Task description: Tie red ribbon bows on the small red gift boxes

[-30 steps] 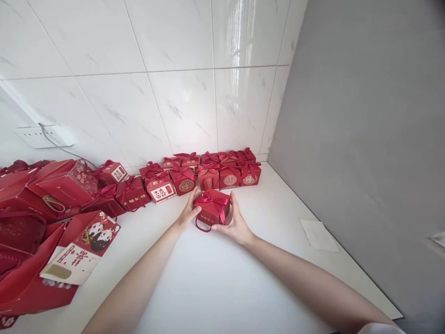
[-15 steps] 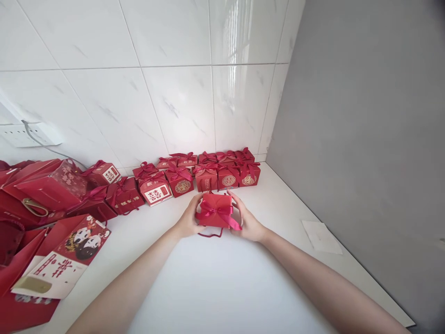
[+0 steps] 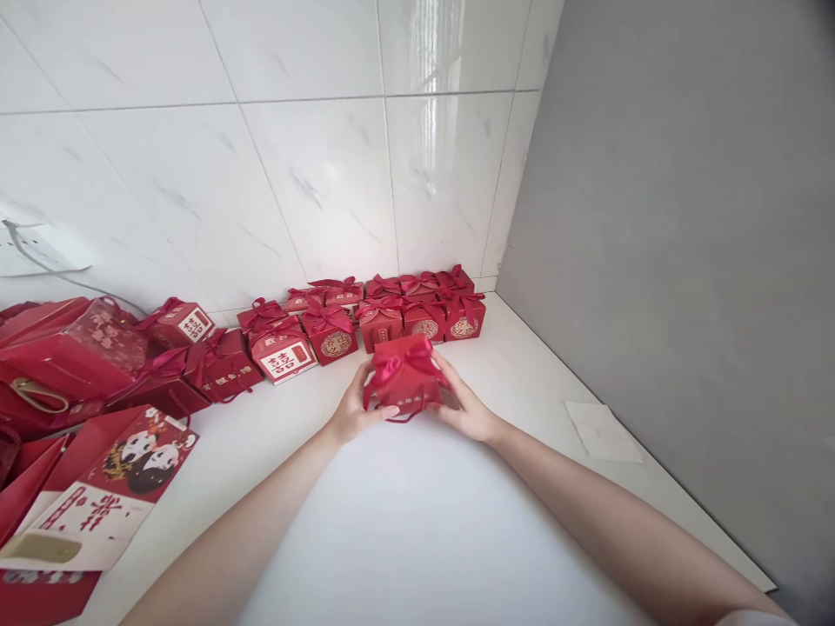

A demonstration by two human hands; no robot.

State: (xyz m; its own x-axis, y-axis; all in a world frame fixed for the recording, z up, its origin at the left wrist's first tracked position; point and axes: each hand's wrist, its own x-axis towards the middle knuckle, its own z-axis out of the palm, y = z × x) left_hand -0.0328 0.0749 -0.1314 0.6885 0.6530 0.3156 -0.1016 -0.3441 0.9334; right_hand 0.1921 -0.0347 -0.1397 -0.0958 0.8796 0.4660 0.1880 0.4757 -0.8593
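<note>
Between my two hands is a small red gift box [image 3: 408, 374] with a pink-red ribbon bow on top and a dark red cord at its lower edge. My left hand [image 3: 356, 409] grips its left side, the thumb on the near face. On the right side, my right hand [image 3: 466, 409] holds it with fingers along the edge. Pale lettering shows on the near face, partly blurred. Just behind the held box stands a row of similar ribboned red boxes [image 3: 382, 326].
Larger red bags and boxes [image 3: 71, 348] pile up at the left, with a card bearing two cartoon figures [image 3: 104, 504] in front. A white paper [image 3: 601, 432] lies at the right by the grey panel [image 3: 684, 261]. Behind is a tiled wall [image 3: 313, 174].
The held box has tilted so that its lettered near face now shows, and it sits a little farther up in view. The view has shifted slightly, moving the surroundings left.
</note>
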